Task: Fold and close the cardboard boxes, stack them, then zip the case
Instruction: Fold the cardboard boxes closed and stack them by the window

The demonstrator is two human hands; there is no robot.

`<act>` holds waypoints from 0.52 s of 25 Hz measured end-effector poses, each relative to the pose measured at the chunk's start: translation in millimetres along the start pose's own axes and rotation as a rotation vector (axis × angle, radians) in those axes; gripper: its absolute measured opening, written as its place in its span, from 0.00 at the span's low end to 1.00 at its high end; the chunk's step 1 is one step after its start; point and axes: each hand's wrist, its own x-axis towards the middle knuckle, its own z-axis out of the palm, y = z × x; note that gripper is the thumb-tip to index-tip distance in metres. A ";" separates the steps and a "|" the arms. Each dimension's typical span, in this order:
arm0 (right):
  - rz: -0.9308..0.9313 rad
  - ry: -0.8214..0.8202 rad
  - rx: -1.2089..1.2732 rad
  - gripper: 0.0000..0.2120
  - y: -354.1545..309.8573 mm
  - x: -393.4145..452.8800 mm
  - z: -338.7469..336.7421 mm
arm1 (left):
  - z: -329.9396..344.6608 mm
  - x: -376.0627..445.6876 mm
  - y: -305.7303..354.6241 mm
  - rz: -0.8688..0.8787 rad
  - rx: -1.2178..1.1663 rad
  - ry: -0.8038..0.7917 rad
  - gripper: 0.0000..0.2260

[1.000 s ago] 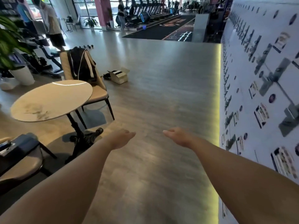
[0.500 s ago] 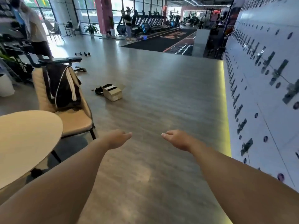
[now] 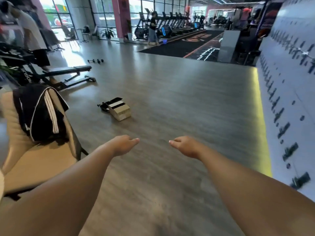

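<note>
A tan cardboard box (image 3: 120, 110) lies on the grey floor some way ahead, left of centre, its top flap open with black and white things inside. A small black object (image 3: 103, 106) lies against its left side. My left hand (image 3: 124, 145) and my right hand (image 3: 184, 145) are stretched forward over bare floor, well short of the box, fingers loosely curled and holding nothing. No case is recognisable in view.
A beige chair (image 3: 34, 160) with a black jacket (image 3: 40, 113) over its back stands close on my left. Behind it are a weight bench (image 3: 68, 69) and dumbbells (image 3: 95, 61). A white printed wall (image 3: 289, 99) runs along the right. People stand at the far left and by the treadmills.
The view has advanced and swung right: the round table has dropped out at the left, the chair and the box are nearer. Both hands keep the same outstretched, empty pose.
</note>
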 end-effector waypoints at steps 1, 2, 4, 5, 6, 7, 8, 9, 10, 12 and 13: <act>-0.002 -0.014 -0.017 0.26 6.1 32.5 -20.7 | -12.2 28.4 10.8 -0.016 -0.007 0.008 0.30; -0.005 -0.018 -0.025 0.26 11.1 64.6 -40.3 | -23.8 56.7 20.4 -0.025 -0.018 0.013 0.30; -0.020 -0.016 -0.013 0.26 19.6 129.7 -74.4 | -46.6 114.2 35.6 -0.037 -0.040 0.022 0.30; -0.032 -0.023 -0.014 0.26 22.9 158.2 -87.4 | -56.9 140.4 40.8 -0.041 -0.041 0.027 0.29; -0.042 -0.035 -0.021 0.26 25.5 185.9 -98.6 | -66.1 166.2 43.9 -0.049 -0.036 0.029 0.29; -0.053 -0.046 -0.035 0.27 28.7 220.9 -110.8 | -75.7 198.9 46.0 -0.063 -0.032 0.028 0.29; -0.066 -0.051 -0.053 0.27 31.7 258.1 -122.9 | -84.9 233.6 46.2 -0.077 -0.033 0.026 0.29; -0.079 -0.051 -0.065 0.27 33.1 297.7 -135.4 | -95.6 269.9 45.4 -0.089 -0.036 0.029 0.30; -0.093 -0.050 -0.074 0.27 33.5 339.4 -146.9 | -106.8 308.2 43.4 -0.097 -0.039 0.034 0.30; -0.106 -0.057 -0.089 0.27 32.8 420.3 -170.1 | -130.8 387.5 39.4 -0.104 -0.053 0.050 0.29; -0.103 -0.063 -0.095 0.27 32.0 453.6 -181.8 | -144.6 422.0 39.1 -0.104 -0.061 0.052 0.29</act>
